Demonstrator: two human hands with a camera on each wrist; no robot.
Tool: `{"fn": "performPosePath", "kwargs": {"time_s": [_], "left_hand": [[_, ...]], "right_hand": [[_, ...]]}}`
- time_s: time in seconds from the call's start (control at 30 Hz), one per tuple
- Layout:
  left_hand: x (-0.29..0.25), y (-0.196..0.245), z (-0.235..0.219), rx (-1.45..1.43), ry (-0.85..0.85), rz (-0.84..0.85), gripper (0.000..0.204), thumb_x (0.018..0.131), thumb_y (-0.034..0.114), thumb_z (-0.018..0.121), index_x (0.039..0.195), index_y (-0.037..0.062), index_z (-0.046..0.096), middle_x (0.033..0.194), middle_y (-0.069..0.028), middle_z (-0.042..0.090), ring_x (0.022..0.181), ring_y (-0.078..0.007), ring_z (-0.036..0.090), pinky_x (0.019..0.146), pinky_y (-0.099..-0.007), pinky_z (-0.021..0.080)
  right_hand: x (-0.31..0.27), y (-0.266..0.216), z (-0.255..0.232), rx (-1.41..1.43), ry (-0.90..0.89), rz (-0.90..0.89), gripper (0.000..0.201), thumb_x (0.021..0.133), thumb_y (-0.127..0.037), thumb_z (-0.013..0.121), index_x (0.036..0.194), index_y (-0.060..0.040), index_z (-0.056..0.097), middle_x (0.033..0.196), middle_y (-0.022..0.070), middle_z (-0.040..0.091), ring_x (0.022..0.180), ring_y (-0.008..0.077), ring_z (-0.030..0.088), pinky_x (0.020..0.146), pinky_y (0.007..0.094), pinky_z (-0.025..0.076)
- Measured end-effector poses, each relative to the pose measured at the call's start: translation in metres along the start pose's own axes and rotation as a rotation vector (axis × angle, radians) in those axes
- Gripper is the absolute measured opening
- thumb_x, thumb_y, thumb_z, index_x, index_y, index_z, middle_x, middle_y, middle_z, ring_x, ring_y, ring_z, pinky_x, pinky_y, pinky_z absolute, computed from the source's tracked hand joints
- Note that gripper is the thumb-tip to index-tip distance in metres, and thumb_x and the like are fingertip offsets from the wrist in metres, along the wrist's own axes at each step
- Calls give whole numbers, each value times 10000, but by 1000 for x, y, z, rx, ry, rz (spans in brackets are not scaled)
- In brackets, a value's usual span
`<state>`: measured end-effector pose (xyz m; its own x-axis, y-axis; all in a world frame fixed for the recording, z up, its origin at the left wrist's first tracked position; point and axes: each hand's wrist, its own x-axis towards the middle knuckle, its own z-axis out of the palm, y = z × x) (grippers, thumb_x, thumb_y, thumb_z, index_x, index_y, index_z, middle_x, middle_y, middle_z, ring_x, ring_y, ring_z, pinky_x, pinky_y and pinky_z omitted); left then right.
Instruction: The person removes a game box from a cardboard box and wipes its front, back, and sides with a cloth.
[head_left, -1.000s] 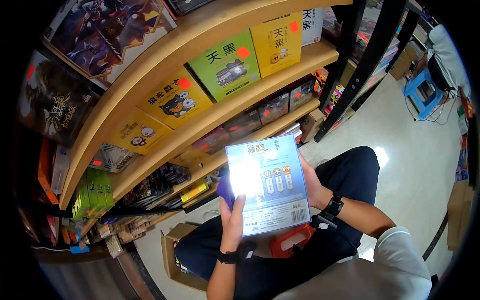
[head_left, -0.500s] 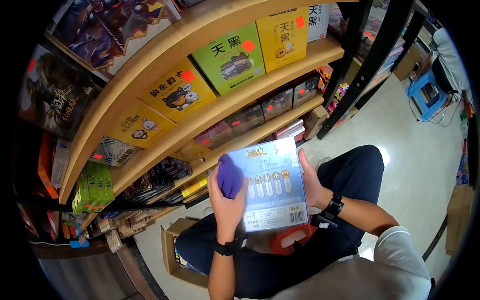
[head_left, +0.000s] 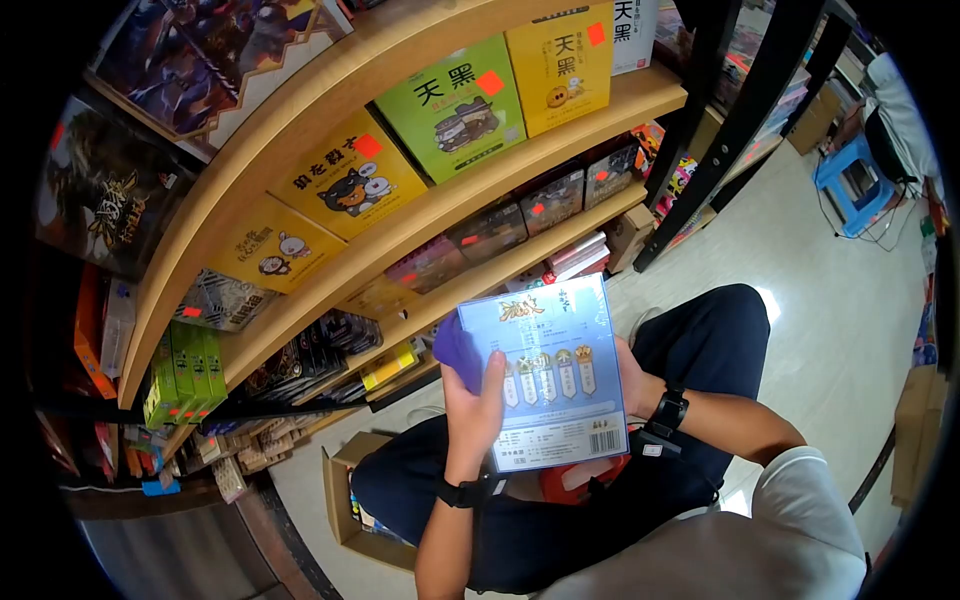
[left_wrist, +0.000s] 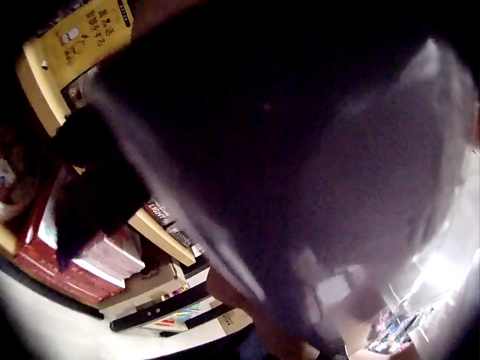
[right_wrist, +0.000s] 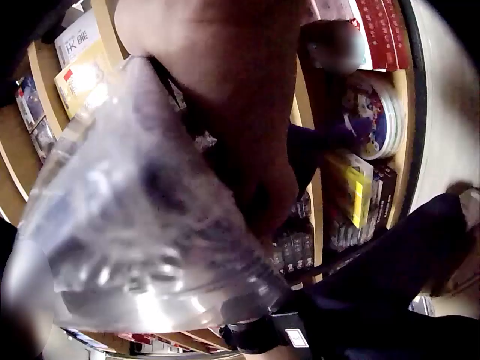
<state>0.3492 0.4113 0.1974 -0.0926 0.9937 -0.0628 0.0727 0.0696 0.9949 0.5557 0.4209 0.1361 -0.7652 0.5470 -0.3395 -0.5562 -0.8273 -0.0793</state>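
A light blue game box (head_left: 560, 430) with printed back and barcode, its glossy wrap (right_wrist: 150, 247) catching light in the right wrist view, is held tilted above the person's lap. My left hand (head_left: 472, 420) is at the box's left edge, holding a bunched purple cloth (head_left: 452, 345), with its thumb lying on the printed face. On the opposite side, my right hand (head_left: 638, 385) grips the right edge, its fingers hidden behind the box. From the left wrist, the box (left_wrist: 262, 150) is a large dark surface.
Curved wooden shelves (head_left: 440, 215) in front hold yellow and green game boxes (head_left: 455, 110). An open cardboard carton (head_left: 345, 500) sits by the left knee, and a red item (head_left: 570, 485) lies in the lap. A blue stool (head_left: 855, 185) stands at the far right.
The left hand and purple cloth lifted onto the box's upper left face, then came back down to its left edge. The glare on the box has faded. The right hand stays on the right edge.
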Motion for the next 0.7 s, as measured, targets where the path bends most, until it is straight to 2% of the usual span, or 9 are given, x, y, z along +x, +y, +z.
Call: {"fn": "performPosePath", "kwargs": {"time_s": [0.1, 0.17, 0.2, 0.27, 0.33, 0.4, 0.5, 0.6, 0.7], "left_hand": [[-3, 2, 1, 15, -3, 38, 537, 954, 170, 575, 1396, -12, 331, 1327, -123, 476, 1189, -184, 461, 1032, -322, 339], [-6, 11, 4, 12, -18, 68, 549, 953, 163, 573, 1405, -11, 315, 1350, -126, 450, 1206, -186, 444, 1039, -317, 329], [-6, 10, 4, 25, -25, 82, 550, 951, 150, 570, 1408, -12, 310, 1355, -127, 443, 1212, -186, 438, 1043, -316, 323], [-6, 7, 4, 49, -37, 109, 552, 949, 125, 566, 1413, -15, 300, 1366, -130, 429, 1224, -187, 425, 1051, -314, 312], [-7, 4, 5, 1, -39, 81, 549, 946, 101, 562, 1413, -16, 298, 1361, -130, 433, 1225, -186, 425, 1056, -314, 307], [-6, 0, 6, -4, -36, 98, 538, 942, 59, 551, 1412, -19, 301, 1360, -130, 432, 1226, -181, 426, 1056, -314, 308], [-4, 4, 3, 95, -43, 112, 543, 937, 62, 564, 1408, -19, 306, 1347, -127, 450, 1209, -179, 446, 1043, -316, 330], [7, -3, -8, -13, -97, 4, 571, 881, 36, 638, 1366, -20, 341, 1255, -107, 490, 1147, -168, 478, 990, -306, 385], [8, -4, -8, -64, -133, -38, 635, 854, 62, 684, 1375, -15, 329, 1287, -120, 485, 1175, -177, 476, 1006, -315, 379]], "right_hand": [[-1, 0, 6, -28, 25, -10, 739, 940, -594, 334, 1416, -33, 400, 1384, 168, 480, 1182, 295, 531, 973, 455, 453], [5, 2, -17, 153, -150, 42, 679, 966, -529, 331, 1449, -52, 351, 1448, 166, 407, 1260, 309, 468, 1049, 475, 369], [7, 2, -14, 244, -237, 68, 652, 980, -496, 329, 1465, -61, 327, 1481, 165, 371, 1298, 316, 437, 1087, 485, 327], [1, 7, -5, -157, -41, -69, 652, 980, -500, 336, 1467, -66, 325, 1481, 154, 375, 1301, 308, 435, 1091, 480, 321], [1, 7, 1, -179, -51, -65, 651, 981, -500, 339, 1468, -67, 325, 1481, 148, 377, 1303, 302, 433, 1093, 476, 319], [3, 4, -4, 181, -262, 70, 649, 981, -497, 339, 1466, -66, 327, 1482, 145, 377, 1306, 297, 432, 1093, 472, 320], [3, 7, -4, 267, -308, 83, 655, 977, -503, 349, 1466, -68, 327, 1480, 144, 381, 1314, 295, 426, 1097, 467, 320], [3, 10, 0, -39, -16, 22, 681, 966, -529, 357, 1468, -70, 321, 1479, 143, 382, 1314, 295, 431, 1096, 459, 332], [5, 16, 5, -9, -62, 9, 740, 942, -613, 327, 1453, -79, 354, 1427, 128, 452, 1245, 262, 506, 1064, 429, 387]]}}
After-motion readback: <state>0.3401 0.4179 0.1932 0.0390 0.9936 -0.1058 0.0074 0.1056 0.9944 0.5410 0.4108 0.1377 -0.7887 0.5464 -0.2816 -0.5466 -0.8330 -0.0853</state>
